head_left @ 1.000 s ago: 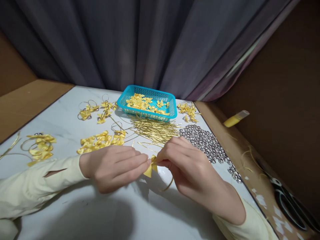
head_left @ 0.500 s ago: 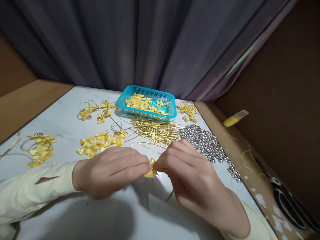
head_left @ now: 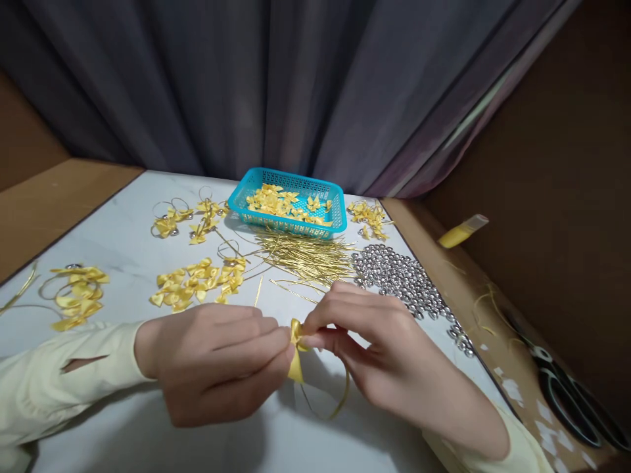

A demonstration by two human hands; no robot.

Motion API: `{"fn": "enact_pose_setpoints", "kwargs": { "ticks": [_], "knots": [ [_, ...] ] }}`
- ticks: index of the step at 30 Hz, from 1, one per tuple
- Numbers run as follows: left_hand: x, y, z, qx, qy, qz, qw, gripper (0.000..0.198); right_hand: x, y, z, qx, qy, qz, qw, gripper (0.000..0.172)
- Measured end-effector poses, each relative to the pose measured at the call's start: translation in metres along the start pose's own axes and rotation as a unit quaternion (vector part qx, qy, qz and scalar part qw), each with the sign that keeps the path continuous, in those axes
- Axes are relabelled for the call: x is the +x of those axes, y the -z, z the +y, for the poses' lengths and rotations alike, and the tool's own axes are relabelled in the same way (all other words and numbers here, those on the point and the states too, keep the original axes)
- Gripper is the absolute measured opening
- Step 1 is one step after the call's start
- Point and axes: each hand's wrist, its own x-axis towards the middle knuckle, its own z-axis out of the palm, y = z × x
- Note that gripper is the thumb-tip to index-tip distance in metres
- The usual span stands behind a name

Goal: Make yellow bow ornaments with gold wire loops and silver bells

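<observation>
Between my two hands, above the white tabletop, is a yellow satin ribbon bow (head_left: 296, 368) with one tail hanging down. My left hand (head_left: 227, 361) is closed, pinching the bow from its left side. On the other side, the thumb and forefinger of my right hand (head_left: 374, 335) grip the bow's right edge. A thin gold cord (head_left: 344, 402) curves in a loop below the bow and up toward my right hand. My fingertips hide the knot in part.
Behind my hands lie gold cords (head_left: 305, 256), silver bells or beads (head_left: 394, 276) and yellow bows (head_left: 192, 282). A blue basket (head_left: 342, 210) holds more bows. Finished-looking looped bows (head_left: 81, 295) lie left. Scissors (head_left: 566, 401) and paper scraps (head_left: 513, 391) lie at right, near a yellow-filled tube (head_left: 463, 231).
My right fingers have opened out into a thumb-and-forefinger pinch. The bow has turned so its tail hangs lower, and more of the cord loop shows. My left hand has rolled and dropped slightly.
</observation>
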Motion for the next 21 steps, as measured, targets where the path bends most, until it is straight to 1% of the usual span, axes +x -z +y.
{"fn": "enact_pose_setpoints", "kwargs": {
  "ticks": [4, 8, 10, 14, 18, 21],
  "knots": [
    [0.007, 0.003, 0.0, 0.008, 0.01, -0.014, 1.0, 0.028, 0.003, 0.008, -0.001, 0.028, -0.073, -0.095, 0.992, 0.017],
    [0.011, 0.006, -0.001, 0.058, -0.03, -0.029, 0.997, 0.025, 0.008, 0.011, 0.0, 0.068, -0.114, -0.14, 0.981, 0.014],
    [0.009, 0.006, -0.003, 0.087, -0.054, -0.02, 0.995, 0.025, 0.011, 0.011, 0.001, 0.082, -0.134, -0.145, 0.977, 0.015],
    [0.003, 0.003, -0.007, 0.119, -0.069, -0.002, 0.99, 0.03, 0.012, 0.009, 0.001, 0.098, -0.159, -0.13, 0.974, 0.015],
    [0.002, 0.002, -0.008, 0.123, -0.074, 0.009, 0.99, 0.029, 0.012, 0.008, 0.001, 0.11, -0.181, -0.13, 0.969, 0.015],
    [0.002, 0.002, -0.007, 0.107, -0.077, 0.005, 0.991, 0.029, 0.012, 0.007, 0.002, 0.126, -0.205, -0.137, 0.961, 0.014]
  ]
}}
